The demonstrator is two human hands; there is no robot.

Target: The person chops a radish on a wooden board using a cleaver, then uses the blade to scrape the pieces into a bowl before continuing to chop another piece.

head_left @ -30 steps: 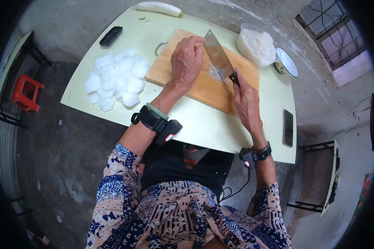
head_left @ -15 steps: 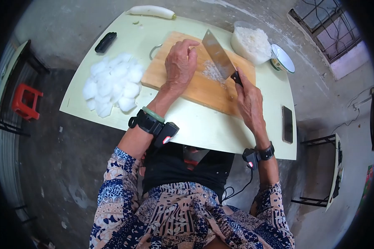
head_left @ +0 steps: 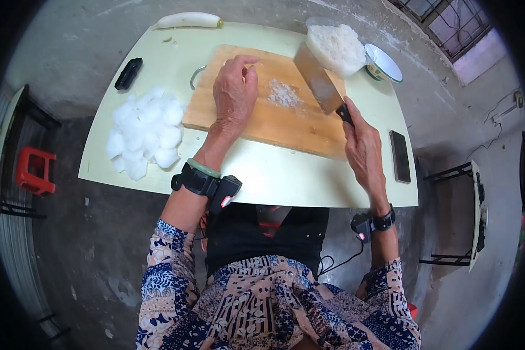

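Chopped pile (head_left: 284,93) of fine white bits lies near the middle of the cutting board (head_left: 274,125), between the two hands, and everything turns on that gap.

Towards the desk's (head_left: 274,175) left edge sits a heap of white slices (head_left: 143,131), with a black case (head_left: 128,73) beyond it and a whole radish (head_left: 186,20) at the far edge.

The left hand (head_left: 234,87) rests palm down on the board's left part, fingers curled, just left of the chopped pile. Whether anything is pinned beneath those fingers is hidden.

Right of the pile the cleaver (head_left: 318,81) slants, its long axis running from the handle up towards the far edge. Its blade is just beside the bits and looks nearer to them than the left hand is; whether the edge touches the wood is hard to judge.

The right hand (head_left: 361,140) is wrapped tight about the handle.

A filled bowl (head_left: 335,49) and an enamel cup (head_left: 382,63) stand at the far right corner, and a phone (head_left: 399,156) lies by the right edge.
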